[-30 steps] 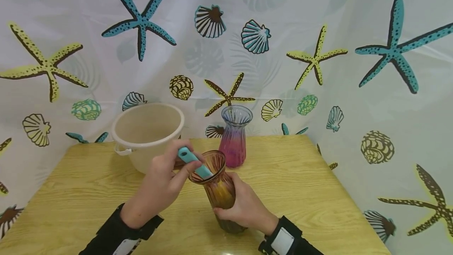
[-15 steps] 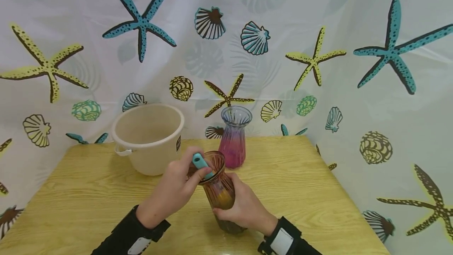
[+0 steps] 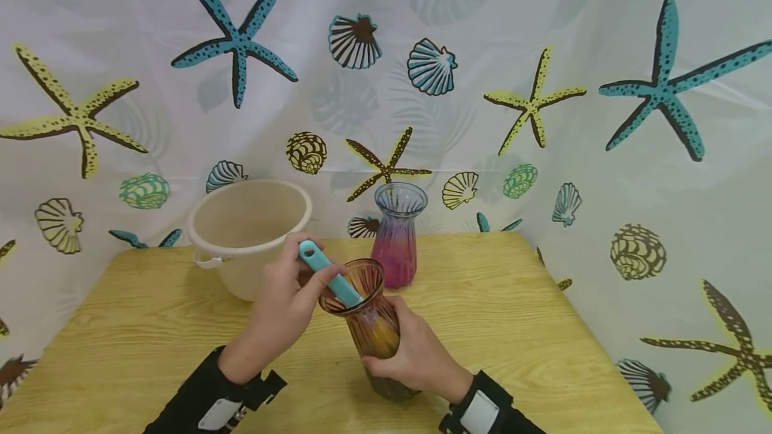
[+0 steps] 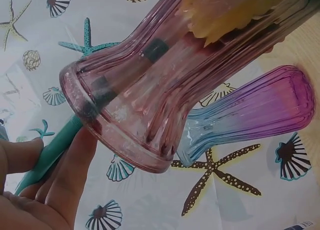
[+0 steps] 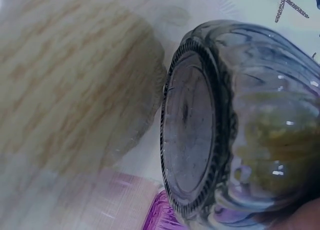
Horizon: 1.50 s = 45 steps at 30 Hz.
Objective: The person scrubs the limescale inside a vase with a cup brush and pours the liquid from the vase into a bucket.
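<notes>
At six o'clock, the right hand (image 3: 422, 357) grips a tilted, amber-to-grey ribbed glass vase (image 3: 376, 333), judged fragile, slippery, best held round the body, while the left hand (image 3: 280, 300) pinches a slim turquoise plastic-looking handle (image 3: 328, 272) slanting into its mouth from ten o'clock.

We count 2 glass vases, i.e. 1 amber vase (image 3: 374, 327) + 1 pink/blue vase (image 3: 395, 250); 1 bucket (image 3: 241, 273); 1 teal-hdl tool (image 3: 330, 274); 2 hands, L hand (image 3: 282, 303) & R hand (image 3: 417, 357); 2 wrist straps (image 3: 480, 412); 1 desk (image 3: 494, 307).
</notes>
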Motion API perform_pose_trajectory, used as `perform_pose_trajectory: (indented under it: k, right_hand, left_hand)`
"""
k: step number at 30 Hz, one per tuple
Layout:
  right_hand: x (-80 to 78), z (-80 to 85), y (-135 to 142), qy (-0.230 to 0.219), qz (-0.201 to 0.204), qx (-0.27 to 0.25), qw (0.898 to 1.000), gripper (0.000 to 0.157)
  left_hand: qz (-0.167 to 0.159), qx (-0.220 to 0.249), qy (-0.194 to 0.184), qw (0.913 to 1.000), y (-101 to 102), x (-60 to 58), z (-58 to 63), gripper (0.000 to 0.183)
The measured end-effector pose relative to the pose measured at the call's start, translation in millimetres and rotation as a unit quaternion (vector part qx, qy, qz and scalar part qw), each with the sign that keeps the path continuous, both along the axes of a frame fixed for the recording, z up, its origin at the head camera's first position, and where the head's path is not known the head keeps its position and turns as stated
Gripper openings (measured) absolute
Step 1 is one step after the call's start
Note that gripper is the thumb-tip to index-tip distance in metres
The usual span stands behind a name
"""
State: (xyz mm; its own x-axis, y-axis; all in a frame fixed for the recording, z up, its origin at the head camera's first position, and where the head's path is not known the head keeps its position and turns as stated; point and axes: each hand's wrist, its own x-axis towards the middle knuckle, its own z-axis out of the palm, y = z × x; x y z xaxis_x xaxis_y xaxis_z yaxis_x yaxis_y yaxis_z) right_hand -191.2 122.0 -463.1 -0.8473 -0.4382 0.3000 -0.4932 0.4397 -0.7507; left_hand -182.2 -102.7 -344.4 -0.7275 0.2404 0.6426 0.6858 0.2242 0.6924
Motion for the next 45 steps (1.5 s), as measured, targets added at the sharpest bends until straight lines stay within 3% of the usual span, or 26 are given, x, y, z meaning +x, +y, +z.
perform_pose_trajectory:
  k: [6,12,15,21,26,33,37,45]
  right_hand:
    - [0.2,1.7,-2,-0.002,0.005,-0.004,1.000,0.082]
    - [-0.4,2.1,-2,0.005,-0.004,0.010,1.000,0.084]
    - [-0.3,2.6,0,0.006,-0.006,0.009,1.000,0.084]
    - [0.8,2.3,1,0.006,-0.003,0.004,1.000,0.082]
    - [0.9,2.1,0,-0.003,0.004,-0.006,1.000,0.081]
    - [1.0,1.6,-1,-0.006,0.010,-0.006,1.000,0.082]
    - [1.4,1.6,-1,0.001,0.004,-0.001,1.000,0.082]
    - [2.5,2.5,-2,0.014,0.005,0.016,1.000,0.081]
  left_hand:
    - [0.001,0.041,-0.037,0.9985,-8,-1.8,8.4,0.026]
    - [0.013,0.070,-0.034,0.9969,-20,-6.0,21.0,0.025]
    - [0.012,0.074,-0.053,0.9958,-23,-7.6,23.2,0.025]
    - [-0.005,0.068,-0.114,0.9912,-13,-7.7,13.9,0.025]
    - [-0.017,0.038,-0.135,0.9900,1,-7.1,2.2,0.025]
    - [0.012,-0.048,-0.119,0.9917,10,-2.0,-1.4,0.021]
    - [0.021,-0.069,-0.099,0.9924,10,1.4,4.7,0.020]
    - [0.027,-0.114,-0.025,0.9928,5,6.8,20.9,0.021]
